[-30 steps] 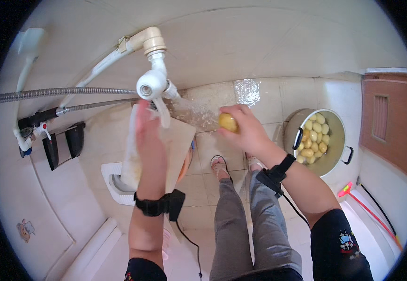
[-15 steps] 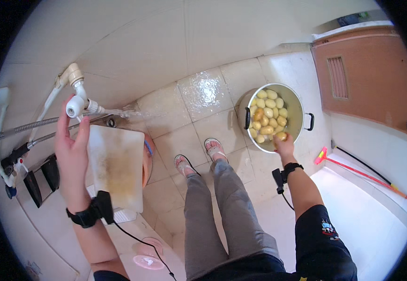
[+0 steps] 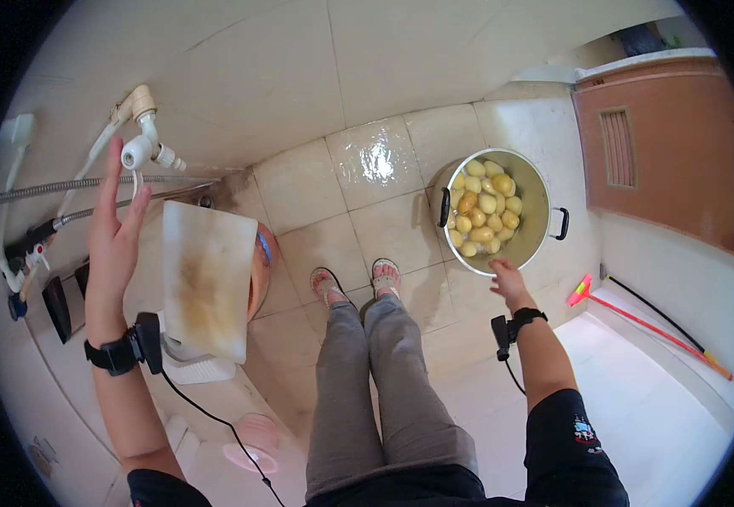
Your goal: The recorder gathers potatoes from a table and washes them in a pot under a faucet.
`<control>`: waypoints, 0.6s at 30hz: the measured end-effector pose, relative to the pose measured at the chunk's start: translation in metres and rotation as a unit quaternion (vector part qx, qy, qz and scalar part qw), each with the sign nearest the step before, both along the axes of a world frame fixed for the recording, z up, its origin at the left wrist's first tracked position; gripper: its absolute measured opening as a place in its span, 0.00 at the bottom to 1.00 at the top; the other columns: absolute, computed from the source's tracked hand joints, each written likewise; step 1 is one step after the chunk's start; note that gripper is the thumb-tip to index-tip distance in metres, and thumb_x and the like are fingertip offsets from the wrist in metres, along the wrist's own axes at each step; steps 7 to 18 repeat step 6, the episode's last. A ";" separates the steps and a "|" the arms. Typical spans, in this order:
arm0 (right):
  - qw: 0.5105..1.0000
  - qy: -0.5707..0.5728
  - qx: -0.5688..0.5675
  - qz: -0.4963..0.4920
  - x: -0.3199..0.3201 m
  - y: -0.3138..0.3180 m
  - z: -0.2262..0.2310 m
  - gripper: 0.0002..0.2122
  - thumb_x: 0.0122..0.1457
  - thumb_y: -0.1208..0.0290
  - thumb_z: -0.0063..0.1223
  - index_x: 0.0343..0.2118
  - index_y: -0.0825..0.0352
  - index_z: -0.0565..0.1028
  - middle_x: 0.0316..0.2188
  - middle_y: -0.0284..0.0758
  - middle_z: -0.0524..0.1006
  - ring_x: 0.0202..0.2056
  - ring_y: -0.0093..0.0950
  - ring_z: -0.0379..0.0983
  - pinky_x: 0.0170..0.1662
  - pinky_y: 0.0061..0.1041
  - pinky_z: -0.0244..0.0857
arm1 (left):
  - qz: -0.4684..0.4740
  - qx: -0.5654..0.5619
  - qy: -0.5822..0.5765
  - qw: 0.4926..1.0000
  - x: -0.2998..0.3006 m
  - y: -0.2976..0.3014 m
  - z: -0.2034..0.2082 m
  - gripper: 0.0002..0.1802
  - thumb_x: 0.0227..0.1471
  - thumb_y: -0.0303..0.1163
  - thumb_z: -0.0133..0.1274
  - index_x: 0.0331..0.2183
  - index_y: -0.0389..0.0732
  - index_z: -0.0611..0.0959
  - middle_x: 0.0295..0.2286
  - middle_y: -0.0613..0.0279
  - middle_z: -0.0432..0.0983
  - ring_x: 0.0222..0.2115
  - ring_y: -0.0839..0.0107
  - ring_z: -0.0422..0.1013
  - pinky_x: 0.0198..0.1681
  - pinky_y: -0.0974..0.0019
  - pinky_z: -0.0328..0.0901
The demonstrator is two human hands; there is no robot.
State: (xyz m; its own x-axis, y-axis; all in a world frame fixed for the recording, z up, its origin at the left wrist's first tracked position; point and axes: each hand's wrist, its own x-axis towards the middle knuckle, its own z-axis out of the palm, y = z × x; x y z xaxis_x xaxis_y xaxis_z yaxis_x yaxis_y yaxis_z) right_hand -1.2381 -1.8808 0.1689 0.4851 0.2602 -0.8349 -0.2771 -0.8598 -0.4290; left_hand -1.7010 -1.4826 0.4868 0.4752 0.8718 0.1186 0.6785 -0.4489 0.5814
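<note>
My left hand [image 3: 116, 232] is raised beside a white wall tap [image 3: 137, 154], its fingers stretched and its thumb close to the tap's hanging lever. No water runs from the spout. Low at the right, my right hand [image 3: 510, 286] hovers by the near rim of a large metal pot [image 3: 533, 215] with black handles. Its fingers look loosely bent, with no potato visible in them. Inside the pot lie many yellow potatoes [image 3: 487, 204], some browner than others.
A stained white cutting board [image 3: 210, 279] covers an orange-rimmed basin [image 3: 263, 275] at left. Metal hoses [image 3: 88, 182] run along the wall. A pink-headed squeegee [image 3: 580, 290] lies at right, below a brown door [image 3: 663, 152]. The tiled floor [image 3: 371, 160] shines wet.
The water from the tap has stopped. My right hand has let go of a potato and drawn back from inside the pot to its near rim. My left hand has shifted slightly.
</note>
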 end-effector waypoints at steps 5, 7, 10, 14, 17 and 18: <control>0.900 -0.146 -0.096 0.398 -0.021 -0.012 -0.013 0.24 0.51 0.51 0.52 0.46 0.64 0.75 0.39 0.38 0.78 0.43 0.34 0.73 0.49 0.33 0.64 | -0.025 -0.534 -0.589 0.606 -0.071 -0.095 -0.047 0.32 0.60 0.48 0.40 0.62 0.52 0.56 0.61 0.58 0.51 0.58 0.60 0.56 0.61 0.56 0.52; 0.958 -0.025 -0.014 0.287 -0.026 -0.009 -0.022 0.26 0.52 0.50 0.51 0.49 0.64 0.74 0.50 0.45 0.73 0.52 0.41 0.69 0.54 0.28 0.60 | -0.017 -0.525 -0.591 0.612 -0.077 -0.101 -0.040 0.32 0.60 0.48 0.40 0.62 0.52 0.56 0.61 0.58 0.51 0.58 0.60 0.56 0.61 0.56 0.52; 0.958 -0.025 -0.014 0.287 -0.026 -0.009 -0.022 0.26 0.52 0.50 0.51 0.49 0.64 0.74 0.50 0.45 0.73 0.52 0.41 0.69 0.54 0.28 0.60 | -0.017 -0.525 -0.591 0.612 -0.077 -0.101 -0.040 0.32 0.60 0.48 0.40 0.62 0.52 0.56 0.61 0.58 0.51 0.58 0.60 0.56 0.61 0.56 0.52; 0.958 -0.025 -0.014 0.287 -0.026 -0.009 -0.022 0.26 0.52 0.50 0.51 0.49 0.64 0.74 0.50 0.45 0.73 0.52 0.41 0.69 0.54 0.28 0.60 | -0.017 -0.525 -0.591 0.612 -0.077 -0.101 -0.040 0.32 0.60 0.48 0.40 0.62 0.52 0.56 0.61 0.58 0.51 0.58 0.60 0.56 0.61 0.56 0.52; 0.958 -0.025 -0.014 0.287 -0.026 -0.009 -0.022 0.26 0.52 0.50 0.51 0.49 0.64 0.74 0.50 0.45 0.73 0.52 0.41 0.69 0.54 0.28 0.60 | -0.017 -0.525 -0.591 0.612 -0.077 -0.101 -0.040 0.32 0.60 0.48 0.40 0.62 0.52 0.56 0.61 0.58 0.51 0.58 0.60 0.56 0.61 0.56 0.52; 0.958 -0.025 -0.014 0.287 -0.026 -0.009 -0.022 0.26 0.52 0.50 0.51 0.49 0.64 0.74 0.50 0.45 0.73 0.52 0.41 0.69 0.54 0.28 0.60 | -0.017 -0.525 -0.591 0.612 -0.077 -0.101 -0.040 0.32 0.60 0.48 0.40 0.62 0.52 0.56 0.61 0.58 0.51 0.58 0.60 0.56 0.61 0.56 0.52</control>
